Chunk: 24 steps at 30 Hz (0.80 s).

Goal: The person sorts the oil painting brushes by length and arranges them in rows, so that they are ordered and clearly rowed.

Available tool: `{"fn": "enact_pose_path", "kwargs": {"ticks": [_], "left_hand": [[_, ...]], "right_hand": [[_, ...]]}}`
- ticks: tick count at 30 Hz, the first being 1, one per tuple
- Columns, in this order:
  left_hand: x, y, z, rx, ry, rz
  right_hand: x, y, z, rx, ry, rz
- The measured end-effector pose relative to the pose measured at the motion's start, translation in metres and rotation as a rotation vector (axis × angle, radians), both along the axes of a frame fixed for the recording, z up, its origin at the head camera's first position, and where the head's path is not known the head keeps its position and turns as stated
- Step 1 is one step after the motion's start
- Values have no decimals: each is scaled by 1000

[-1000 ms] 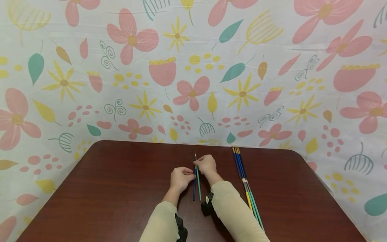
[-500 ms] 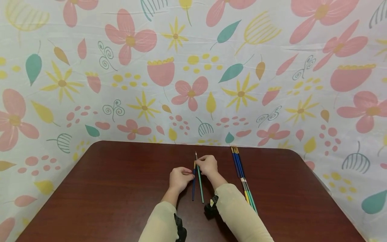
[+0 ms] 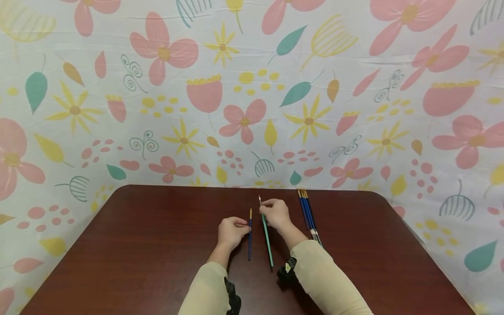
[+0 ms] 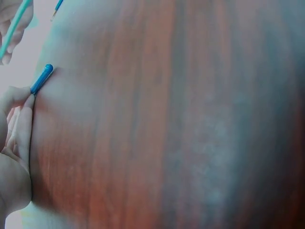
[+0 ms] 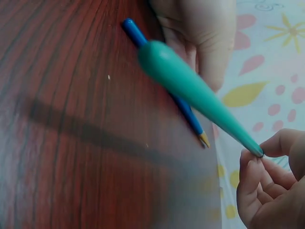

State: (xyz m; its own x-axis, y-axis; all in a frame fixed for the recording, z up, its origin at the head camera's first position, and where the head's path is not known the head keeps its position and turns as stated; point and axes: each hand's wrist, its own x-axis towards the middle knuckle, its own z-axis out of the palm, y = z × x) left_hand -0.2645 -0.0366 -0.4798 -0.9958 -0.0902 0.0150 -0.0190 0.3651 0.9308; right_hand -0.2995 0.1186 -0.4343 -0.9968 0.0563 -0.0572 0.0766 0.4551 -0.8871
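Between thumb and fingertips my right hand [image 3: 275,213] pinches a green-handled paintbrush [image 3: 267,240] near its bristle end. The brush's handle points back toward me, and in the right wrist view the green handle [image 5: 190,90] is raised over the table with a shadow below. My left hand [image 3: 231,232] pinches a blue paintbrush [image 3: 250,245] at about its middle; its gold ferrule faces the far edge. In the left wrist view the blue handle end [image 4: 43,77] sticks out past the thumb and finger. The two brushes are apart, the green one on the right.
Several blue paintbrushes [image 3: 306,210] lie side by side at the back right of the brown table [image 3: 157,236]. Light-tipped brushes [image 3: 316,236] lie just nearer, partly hidden by the right sleeve. A floral cloth [image 3: 244,87] hangs behind the table's far edge.
My right hand has moved right with the green paintbrush, away from the blue one, and its handle has swung further right. My left hand stays nearly in place, gripping the blue paintbrush.
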Motion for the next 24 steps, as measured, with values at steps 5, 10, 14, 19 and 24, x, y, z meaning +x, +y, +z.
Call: {"fn": "enact_pose_path", "kwargs": {"ticks": [5, 10, 14, 19, 24], "left_hand": [[0, -1, -1, 13, -15, -4], [0, -1, -2, 5, -8, -1], [1, -1, -1, 3, -5, 1], [1, 0, 0, 11, -7, -1], [2, 1, 0, 23, -14, -4]], "right_hand": [[4, 9, 6, -19, 1, 1], [7, 21, 9, -42, -1, 4], [8, 31, 8, -55, 12, 18], [11, 44, 9, -64, 15, 22], [15, 57, 11, -51, 4, 8]]}}
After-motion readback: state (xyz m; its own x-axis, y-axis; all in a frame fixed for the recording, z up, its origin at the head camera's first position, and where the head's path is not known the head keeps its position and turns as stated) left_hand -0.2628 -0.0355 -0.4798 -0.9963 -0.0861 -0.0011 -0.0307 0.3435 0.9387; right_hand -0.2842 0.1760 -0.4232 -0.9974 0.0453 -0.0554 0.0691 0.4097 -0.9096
